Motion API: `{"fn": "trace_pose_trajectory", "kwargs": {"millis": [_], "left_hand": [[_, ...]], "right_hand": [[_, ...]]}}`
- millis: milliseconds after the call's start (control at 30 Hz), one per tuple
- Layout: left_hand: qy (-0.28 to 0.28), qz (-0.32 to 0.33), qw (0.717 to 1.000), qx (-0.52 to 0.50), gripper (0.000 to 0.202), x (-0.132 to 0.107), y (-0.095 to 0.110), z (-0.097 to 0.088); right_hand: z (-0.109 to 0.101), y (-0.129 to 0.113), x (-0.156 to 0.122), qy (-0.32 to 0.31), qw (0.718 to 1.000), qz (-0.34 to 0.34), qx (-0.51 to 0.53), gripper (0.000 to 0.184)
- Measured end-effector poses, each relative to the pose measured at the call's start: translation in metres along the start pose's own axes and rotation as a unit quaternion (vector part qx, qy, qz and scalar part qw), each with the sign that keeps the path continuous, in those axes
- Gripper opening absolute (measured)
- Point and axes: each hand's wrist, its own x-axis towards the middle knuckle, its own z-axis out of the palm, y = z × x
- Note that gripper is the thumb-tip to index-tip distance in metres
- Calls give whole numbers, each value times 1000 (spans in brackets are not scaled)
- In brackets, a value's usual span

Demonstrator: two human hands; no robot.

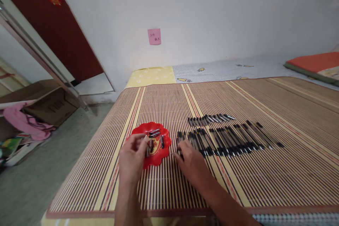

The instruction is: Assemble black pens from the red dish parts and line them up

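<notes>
My left hand (131, 157) is over the left side of a red scalloped plate (164, 153), thumb and fingers pinched together. A small pale tip shows at the pinch, too little to name. On the plate lie several short dark pen parts with silvery ends (162, 141). To its right, my right hand (189, 157) curls its fingers around a pen at the left end of a long row of dark pens (222, 141); the hand covers part of that pen. Behind that row is a shorter row of dark pieces with silvery tips (212, 119).
A striped bamboo mat (87, 183) covers the bed. One small black piece (280, 144) lies right of the pens. Folded orange bedding (315, 63) is at the far right. A cardboard box (53, 106) and pink cloth (25, 122) stand on the left floor. A pink note (154, 36) is on the wall.
</notes>
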Motion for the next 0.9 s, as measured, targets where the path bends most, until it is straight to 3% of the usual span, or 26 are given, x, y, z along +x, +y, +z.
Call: {"fn": "trace_pose_trajectory", "kwargs": {"millis": [100, 167, 300, 400, 500, 600, 767, 900], "left_hand": [[207, -5, 969, -138, 23, 4, 6, -16], [267, -18, 936, -229, 23, 6, 8, -21], [236, -83, 895, -369, 29, 11, 1, -20], [248, -101, 882, -389, 30, 14, -9, -20], [300, -84, 873, -374, 25, 15, -16, -21], [306, -86, 866, -386, 24, 14, -17, -20], [267, -88, 872, -400, 21, 13, -19, -18], [258, -95, 871, -407, 22, 14, -21, -19]], "right_hand": [[-10, 11, 3, 20, 1000, -8, 8, 5], [-14, 19, 4, 18, 1000, -16, 19, 7], [-17, 28, 4, 9, 999, -26, 38, 10], [-23, 29, 8, 3, 998, -36, 59, 12], [-35, 17, 24, -3, 995, -56, 80, 13], [-40, -6, 55, -19, 992, -97, 85, 15], [-7, -47, 105, -117, 978, -158, -66, 21], [26, -64, 116, -140, 972, -148, -114, 23]]}}
